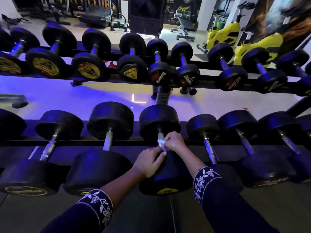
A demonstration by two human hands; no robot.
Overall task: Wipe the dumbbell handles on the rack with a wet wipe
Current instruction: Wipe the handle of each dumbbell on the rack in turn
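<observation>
A black dumbbell (159,121) lies on the lower tier of the rack (70,142), its metal handle (160,135) partly covered. My right hand (174,141) is closed around a white wet wipe (160,143) pressed onto that handle. My left hand (149,161) rests on the dumbbell's near head (170,180), its fingertips touching the wipe's lower edge. Other dumbbells with bare chrome handles lie to the left (107,142) and right (209,149) on the same tier.
An upper tier (208,82) carries a row of smaller dumbbells. Behind the rack a mirror reflects yellow exercise bikes (259,46) and gym machines. Dark floor mats lie below the rack's front edge.
</observation>
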